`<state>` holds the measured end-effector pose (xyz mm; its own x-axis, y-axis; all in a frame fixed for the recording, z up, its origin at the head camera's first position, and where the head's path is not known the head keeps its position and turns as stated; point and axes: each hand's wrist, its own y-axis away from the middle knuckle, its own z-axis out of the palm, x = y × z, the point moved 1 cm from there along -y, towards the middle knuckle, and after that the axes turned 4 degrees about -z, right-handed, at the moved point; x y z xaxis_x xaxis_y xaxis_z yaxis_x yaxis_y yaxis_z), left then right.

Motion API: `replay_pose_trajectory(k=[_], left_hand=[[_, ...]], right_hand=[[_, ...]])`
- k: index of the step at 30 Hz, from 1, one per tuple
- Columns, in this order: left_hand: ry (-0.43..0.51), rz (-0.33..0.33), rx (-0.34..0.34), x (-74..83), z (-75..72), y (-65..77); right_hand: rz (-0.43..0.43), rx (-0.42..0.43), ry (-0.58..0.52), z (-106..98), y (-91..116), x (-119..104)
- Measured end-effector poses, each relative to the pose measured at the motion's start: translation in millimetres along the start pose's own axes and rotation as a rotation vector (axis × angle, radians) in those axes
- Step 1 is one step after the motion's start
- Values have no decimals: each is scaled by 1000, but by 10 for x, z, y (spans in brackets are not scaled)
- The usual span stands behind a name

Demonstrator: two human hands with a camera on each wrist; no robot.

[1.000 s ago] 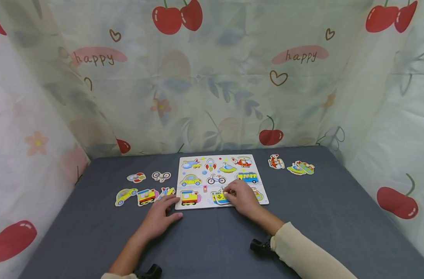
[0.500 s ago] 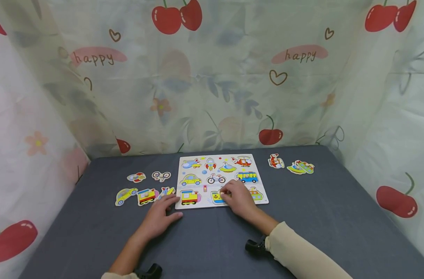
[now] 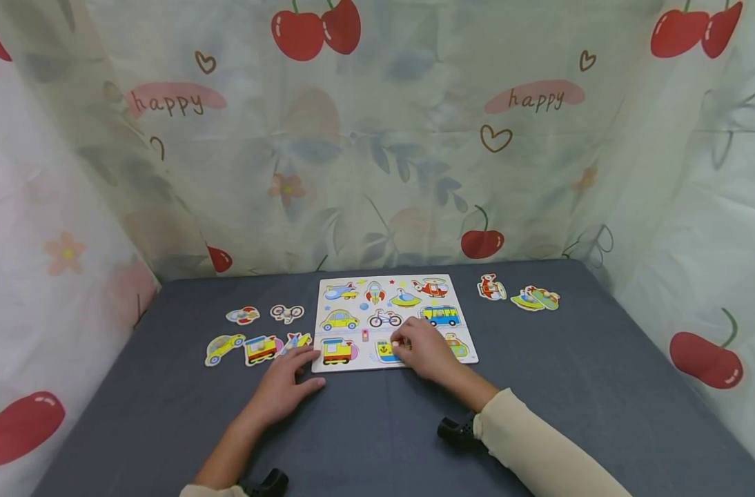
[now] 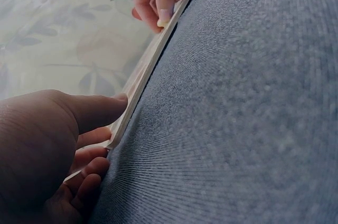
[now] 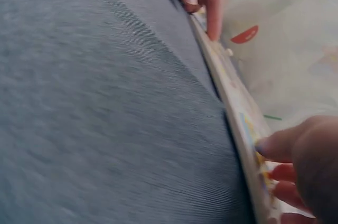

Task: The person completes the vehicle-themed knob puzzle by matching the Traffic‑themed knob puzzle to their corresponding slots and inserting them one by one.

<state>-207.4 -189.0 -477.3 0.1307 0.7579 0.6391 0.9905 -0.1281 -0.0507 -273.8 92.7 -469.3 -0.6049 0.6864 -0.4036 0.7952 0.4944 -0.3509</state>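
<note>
A white wooden puzzle board (image 3: pixel 366 359) with printed vehicles lies on the table. At its lower middle my right hand (image 3: pixel 428 353) pinches the small knob of a yellow and blue ship puzzle piece (image 3: pixel 386 353), which lies over its printed spot; the fingers hide the piece's right side. The knob (image 4: pixel 162 24) shows between thumb and finger in the left wrist view. My left hand (image 3: pixel 279 388) rests at the board's front left corner, fingers touching the edge and thumb (image 4: pixel 103 110) extended by it.
Left of the board lie a car piece (image 3: pixel 223 351), a train piece (image 3: pixel 262 351), a plane piece (image 3: pixel 297 342), a rocket piece (image 3: pixel 243 316) and a bicycle piece (image 3: pixel 287 315). To its right are a helicopter piece (image 3: pixel 492 288) and two overlapping pieces (image 3: pixel 535 299). A patterned curtain (image 3: pixel 377 172) stands behind.
My right hand has moved slightly left with the ship piece, which has shifted from lying askew to lining up with its printed spot. The left hand has stayed still.
</note>
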Motion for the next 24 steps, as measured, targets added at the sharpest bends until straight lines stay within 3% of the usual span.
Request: replay_pose_trajectory(k=[7, 11, 15, 24], left_hand=[[1, -2, -3, -15, 10, 0], [1, 1, -1, -8, 10, 4], [-1, -2, -3, -9, 12, 2], [-7, -10, -1, -18, 13, 0]], right_hand=[[58, -160, -141, -128, -83, 75], [100, -208, -167, -200, -105, 123], [114, -173, -164, -283, -118, 173], [163, -52, -35, -423, -137, 390]])
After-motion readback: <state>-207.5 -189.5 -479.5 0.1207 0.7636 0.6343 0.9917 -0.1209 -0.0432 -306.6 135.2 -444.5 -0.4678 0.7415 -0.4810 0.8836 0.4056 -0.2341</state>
